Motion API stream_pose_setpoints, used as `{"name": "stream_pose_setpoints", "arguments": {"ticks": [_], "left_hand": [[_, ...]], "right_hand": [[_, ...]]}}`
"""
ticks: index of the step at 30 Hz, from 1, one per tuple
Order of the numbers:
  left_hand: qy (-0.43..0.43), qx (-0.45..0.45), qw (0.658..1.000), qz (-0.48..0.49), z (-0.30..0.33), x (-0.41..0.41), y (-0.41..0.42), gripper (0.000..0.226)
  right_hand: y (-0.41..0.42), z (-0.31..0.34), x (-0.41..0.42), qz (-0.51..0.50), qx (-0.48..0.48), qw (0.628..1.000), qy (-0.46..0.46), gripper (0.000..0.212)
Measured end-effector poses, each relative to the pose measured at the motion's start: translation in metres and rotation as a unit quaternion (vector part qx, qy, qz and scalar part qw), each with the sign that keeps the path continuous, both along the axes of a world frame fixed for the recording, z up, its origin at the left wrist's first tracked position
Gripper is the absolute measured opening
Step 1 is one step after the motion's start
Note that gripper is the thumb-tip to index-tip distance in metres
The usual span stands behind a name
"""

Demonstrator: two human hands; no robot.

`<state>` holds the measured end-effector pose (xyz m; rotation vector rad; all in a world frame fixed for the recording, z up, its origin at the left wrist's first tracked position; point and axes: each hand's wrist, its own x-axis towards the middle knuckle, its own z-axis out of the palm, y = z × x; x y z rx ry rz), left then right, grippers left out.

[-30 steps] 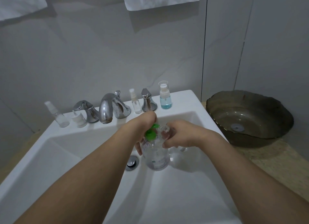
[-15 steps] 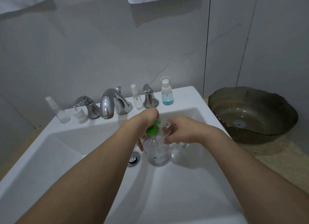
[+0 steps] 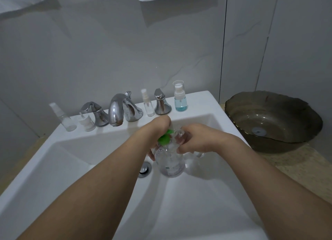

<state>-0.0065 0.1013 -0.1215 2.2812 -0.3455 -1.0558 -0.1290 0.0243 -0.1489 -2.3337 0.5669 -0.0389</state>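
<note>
Over the white sink (image 3: 53, 168) I hold a clear plastic bottle (image 3: 170, 165) with a green pump top (image 3: 164, 139), tilted slightly. My left hand (image 3: 158, 130) grips the bottle around its neck from the left, its fingers curled behind the bottle. My right hand (image 3: 195, 139) is closed around a small clear container (image 3: 179, 133) held right against the green top. Whether any liquid passes between them cannot be told.
A chrome faucet (image 3: 116, 112) with two handles (image 3: 95, 112) (image 3: 161, 103) stands on the back ledge among small spray bottles (image 3: 62, 117) (image 3: 148, 105) and a pump bottle of blue liquid (image 3: 180, 98). A drain stopper (image 3: 144, 169) sits below the bottle. On the right counter stands a brown glass bowl (image 3: 269, 121).
Both hands stay on the bottle and the small container in nearly the same place. The view has shifted slightly.
</note>
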Motion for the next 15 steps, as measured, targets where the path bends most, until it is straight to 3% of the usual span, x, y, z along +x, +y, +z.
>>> {"name": "stream_pose_setpoints", "arguments": {"ticks": [5, 11, 15], "left_hand": [[0.044, 0.004, 0.999, -0.007, 0.0078, 0.0044, 0.0025, 0.035], [0.014, 0.009, 1.000, -0.003, 0.0077, -0.0025, 0.0006, 0.025], [-0.022, 0.001, 1.000, -0.002, 0.0021, -0.0029, -0.0046, 0.037]], "right_hand": [[0.0003, 0.0016, -0.0019, -0.007, 0.009, 1.000, -0.007, 0.023], [0.0007, 0.0008, -0.0019, -0.008, 0.005, 1.000, -0.005, 0.022], [-0.0003, -0.0001, -0.0016, -0.006, 0.004, 1.000, -0.002, 0.022]]}}
